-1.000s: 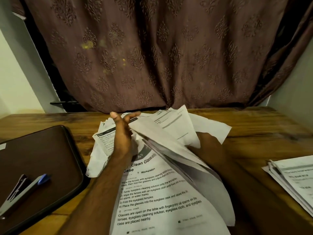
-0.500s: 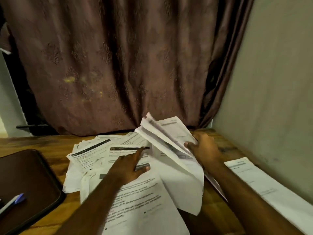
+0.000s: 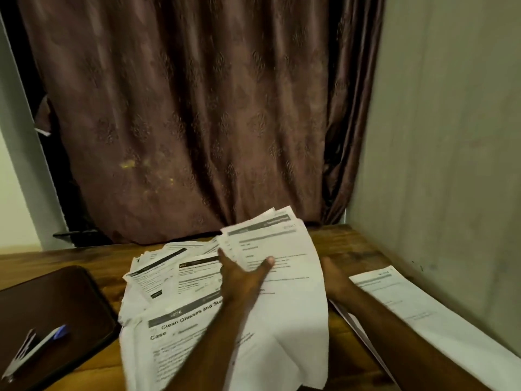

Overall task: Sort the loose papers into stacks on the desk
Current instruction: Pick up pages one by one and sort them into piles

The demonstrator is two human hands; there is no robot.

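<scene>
Flattening out, the sheaf of sheets (image 3: 284, 266) that stood tented between the hands half a second ago now lies spread and lower, its printed face turned up. The left hand (image 3: 242, 277) has slid from the pile onto this sheaf, thumb stretched across the page and fingers reaching along its left edge, so it holds the sheaf from above. The right hand (image 3: 335, 280) sits at the sheaf's right edge; its fingers are hidden behind the paper, so I cannot tell whether they grip it or merely steady it. Left of and beneath the left hand the loose pile (image 3: 174, 280) is spread over the tabletop (image 3: 352, 246), with the "Clean Glasses" sheet (image 3: 180, 331) nearest the person. Just right of the right hand lies a sorted stack (image 3: 423, 311) against the wall. Further left of the left hand, a dark tray (image 3: 70, 300) carries a stapler (image 3: 31, 348). To my eye, the gathered sheaf is ready to go onto a stack, while most sorting remains.
</scene>
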